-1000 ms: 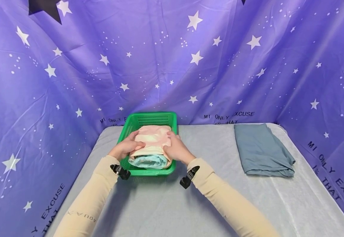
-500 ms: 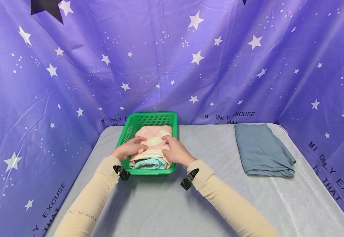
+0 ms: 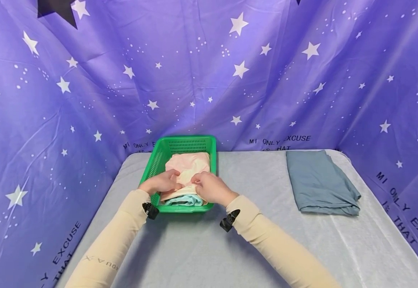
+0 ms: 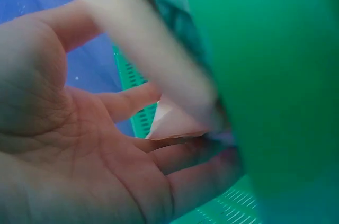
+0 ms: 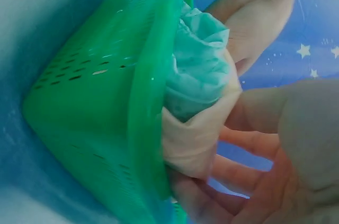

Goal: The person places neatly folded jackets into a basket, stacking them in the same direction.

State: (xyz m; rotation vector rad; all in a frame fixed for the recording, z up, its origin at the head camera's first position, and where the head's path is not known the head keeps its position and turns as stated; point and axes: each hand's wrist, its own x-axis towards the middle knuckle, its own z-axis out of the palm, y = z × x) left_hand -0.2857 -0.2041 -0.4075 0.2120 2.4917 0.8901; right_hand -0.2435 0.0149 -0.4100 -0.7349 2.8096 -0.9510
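In the head view a folded pink and cream cloth (image 3: 188,161) lies in a green plastic basket (image 3: 185,209). A rolled teal cloth (image 5: 198,70) pokes out of its near end, close to the basket's rim. My left hand (image 3: 161,182) reaches over the left side of the pink cloth. Its fingers look fairly straight in the left wrist view and touch the cloth's edge. Opposite it, my right hand (image 3: 214,189) holds the right side of the cloth, thumb on top and fingers down the side. Some fingertips of both hands are hidden by the cloth and basket.
A folded blue-grey cloth (image 3: 320,182) lies at the right of the pale grey table (image 3: 209,248). Purple star-printed curtains (image 3: 194,72) enclose the back and sides; the basket stands close to the back one.
Both hands have slid nearer to each other and toward the near end of the pink cloth. The teal roll shows less at the end now. The basket stays put.
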